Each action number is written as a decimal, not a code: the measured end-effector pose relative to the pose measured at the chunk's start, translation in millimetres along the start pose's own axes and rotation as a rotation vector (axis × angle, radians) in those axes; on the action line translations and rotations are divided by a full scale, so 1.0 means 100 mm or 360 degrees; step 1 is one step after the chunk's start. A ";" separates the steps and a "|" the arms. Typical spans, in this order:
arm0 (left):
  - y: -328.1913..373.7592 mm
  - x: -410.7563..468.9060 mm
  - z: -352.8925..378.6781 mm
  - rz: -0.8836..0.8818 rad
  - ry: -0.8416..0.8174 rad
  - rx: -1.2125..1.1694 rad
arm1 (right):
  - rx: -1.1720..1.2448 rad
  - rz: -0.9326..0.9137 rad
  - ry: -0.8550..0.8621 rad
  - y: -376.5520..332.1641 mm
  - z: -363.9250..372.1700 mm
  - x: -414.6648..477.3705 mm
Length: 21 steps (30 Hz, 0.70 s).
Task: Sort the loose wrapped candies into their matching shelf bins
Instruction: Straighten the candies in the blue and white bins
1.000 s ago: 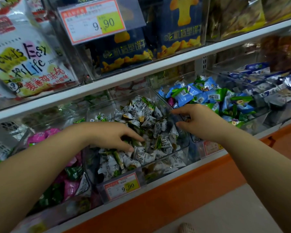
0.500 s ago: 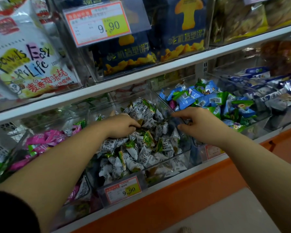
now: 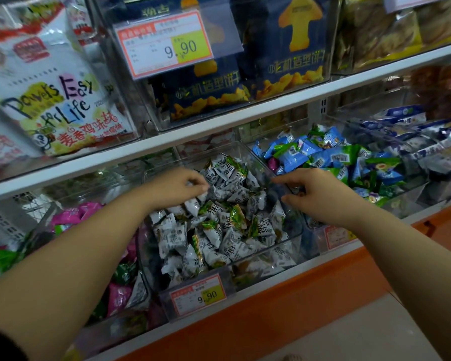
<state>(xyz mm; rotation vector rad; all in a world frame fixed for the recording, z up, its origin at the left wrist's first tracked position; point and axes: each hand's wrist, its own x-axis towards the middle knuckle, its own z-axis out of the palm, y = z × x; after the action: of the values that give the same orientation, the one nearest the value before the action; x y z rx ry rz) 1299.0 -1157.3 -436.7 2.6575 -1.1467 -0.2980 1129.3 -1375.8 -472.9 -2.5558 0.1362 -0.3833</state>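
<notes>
A clear middle bin [image 3: 294, 231] holds a heap of white-and-green wrapped candies [image 3: 227, 225]. My left hand [image 3: 176, 187] reaches into the back of the heap, its fingertips pinching a white candy [image 3: 205, 195]. At the bin's right wall, my right hand [image 3: 317, 196] has forefinger and thumb curled around the clear rim. The bin to the right holds blue and green wrapped candies [image 3: 323, 157] with a pink one [image 3: 272, 162] among them. To the left lie pink and green candies [image 3: 85, 211], partly hidden by my left forearm.
A white shelf board [image 3: 219, 126] runs just above the bins, with snack bags [image 3: 284, 61] and a 9.90 price tag [image 3: 164, 45] above it. Another 9.90 tag [image 3: 198, 295] hangs on the middle bin's front. Below is the orange shelf base [image 3: 284, 319].
My left hand has moved from the front of the white candy heap up to its back. My right hand has stayed at the bin's right wall.
</notes>
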 end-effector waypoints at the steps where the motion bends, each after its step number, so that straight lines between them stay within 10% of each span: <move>1: 0.07 0.05 0.03 0.0050 0.0100 0.0000 | 0.0008 -0.0005 0.0003 0.00 0.00 0.01; 9: 0.36 0.51 0.50 -0.0076 -0.0161 0.0659 | 0.0078 0.0001 0.0018 0.01 0.02 -0.03; 21: 0.30 0.13 0.39 0.0142 -0.0379 0.0317 | 0.0127 0.0031 0.0017 0.05 0.02 -0.01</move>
<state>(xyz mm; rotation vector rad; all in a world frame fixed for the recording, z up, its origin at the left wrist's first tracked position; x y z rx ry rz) 1276.6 -1192.1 -466.0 2.7882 -1.4314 -0.5205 1128.9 -1378.6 -477.4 -2.4724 0.1464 -0.3877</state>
